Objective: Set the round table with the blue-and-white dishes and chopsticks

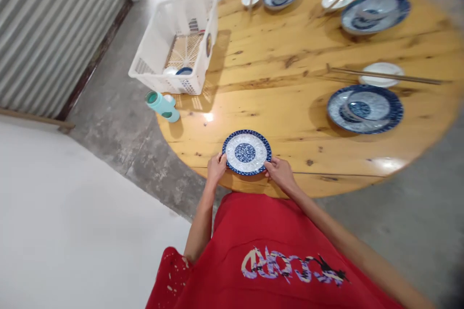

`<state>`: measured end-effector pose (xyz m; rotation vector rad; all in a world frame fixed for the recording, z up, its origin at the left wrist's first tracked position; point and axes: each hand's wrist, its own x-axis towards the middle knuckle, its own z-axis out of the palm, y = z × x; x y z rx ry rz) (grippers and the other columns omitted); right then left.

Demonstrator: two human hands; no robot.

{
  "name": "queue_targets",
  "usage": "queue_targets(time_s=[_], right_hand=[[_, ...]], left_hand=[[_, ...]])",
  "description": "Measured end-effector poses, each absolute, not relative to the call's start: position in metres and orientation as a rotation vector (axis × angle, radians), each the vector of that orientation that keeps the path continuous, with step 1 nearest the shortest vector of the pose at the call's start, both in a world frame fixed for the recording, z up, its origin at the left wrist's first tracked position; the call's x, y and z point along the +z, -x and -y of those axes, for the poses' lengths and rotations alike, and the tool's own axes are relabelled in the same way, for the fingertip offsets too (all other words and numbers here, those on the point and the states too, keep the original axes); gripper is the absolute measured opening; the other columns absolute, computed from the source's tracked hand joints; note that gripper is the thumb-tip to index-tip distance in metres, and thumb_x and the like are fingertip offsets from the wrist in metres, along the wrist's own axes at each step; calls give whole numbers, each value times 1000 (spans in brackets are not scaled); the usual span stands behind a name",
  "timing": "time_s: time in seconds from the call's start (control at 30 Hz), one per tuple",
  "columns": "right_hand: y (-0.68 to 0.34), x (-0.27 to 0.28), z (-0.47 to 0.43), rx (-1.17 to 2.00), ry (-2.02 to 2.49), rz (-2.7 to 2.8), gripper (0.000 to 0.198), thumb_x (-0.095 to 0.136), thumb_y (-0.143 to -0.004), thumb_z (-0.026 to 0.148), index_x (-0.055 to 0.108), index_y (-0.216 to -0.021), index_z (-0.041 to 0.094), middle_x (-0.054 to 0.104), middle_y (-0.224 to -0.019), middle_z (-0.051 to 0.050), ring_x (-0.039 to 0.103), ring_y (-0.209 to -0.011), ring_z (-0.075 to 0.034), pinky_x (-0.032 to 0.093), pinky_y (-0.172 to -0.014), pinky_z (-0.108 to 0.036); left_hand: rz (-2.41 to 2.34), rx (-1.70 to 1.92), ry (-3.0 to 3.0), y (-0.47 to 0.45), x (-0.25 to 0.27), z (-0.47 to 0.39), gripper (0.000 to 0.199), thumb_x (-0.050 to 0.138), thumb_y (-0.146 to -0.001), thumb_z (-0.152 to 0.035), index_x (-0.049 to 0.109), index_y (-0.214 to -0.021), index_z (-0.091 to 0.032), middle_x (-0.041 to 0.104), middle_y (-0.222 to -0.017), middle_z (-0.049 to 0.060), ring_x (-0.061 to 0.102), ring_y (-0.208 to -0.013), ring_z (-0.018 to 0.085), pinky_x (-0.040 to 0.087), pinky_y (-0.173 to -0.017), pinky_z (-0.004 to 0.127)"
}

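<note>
A blue-and-white patterned plate is at the near edge of the round wooden table. My left hand grips its left rim, fingers closed with the thumb on top. On the right rim, my right hand pinches the same plate. Nothing rests on this plate. Whether its underside touches the wood cannot be made out.
A white plastic crate at the left holds a few dishes. Beside it lies a turquoise bottle. Plates with clear bowls, such as one plate, stand right and back, near small white dishes and chopsticks.
</note>
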<state>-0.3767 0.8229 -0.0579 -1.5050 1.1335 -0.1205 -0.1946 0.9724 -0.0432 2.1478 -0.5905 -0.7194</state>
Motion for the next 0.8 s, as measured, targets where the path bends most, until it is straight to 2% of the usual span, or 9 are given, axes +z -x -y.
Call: queue_targets(time_s=[0.1, 0.37, 0.57, 0.8], right_hand=[[371, -44, -823, -15, 1608, -1111, 25, 43, -82, 27, 65, -82, 16, 72, -69, -7, 65, -56, -19, 47, -51, -24], [362, -21, -808, -29, 1669, -1270, 21, 58, -84, 26, 75, -93, 17, 76, -81, -9, 70, -78, -24, 48, -63, -24], [356, -25, -810, 25, 1679, -1262, 21, 53, -87, 16, 74, -82, 15, 75, -77, -9, 72, -80, -24, 49, -72, -25], [357, -27, -815, 26, 1619, -1243, 21, 51, -89, 14, 71, -82, 15, 75, -74, -6, 70, -70, -19, 49, -68, -23]], left_hand=[[551, -784, -2127, 194, -51, -975, 33, 46, -88, -44, 45, -63, -23, 49, -57, -2, 50, -58, 15, 38, -58, 25], [489, -823, -2022, 178, -64, -964, 34, 52, -83, -50, 46, -64, -23, 51, -57, -4, 56, -56, 16, 47, -54, 27], [517, -757, -2086, 174, -55, -958, 33, 51, -84, -47, 44, -63, -23, 48, -56, -3, 52, -60, 15, 44, -54, 24], [583, -721, -2120, 171, -52, -957, 35, 52, -87, -42, 39, -61, -23, 41, -55, -4, 48, -64, 14, 39, -56, 22]])
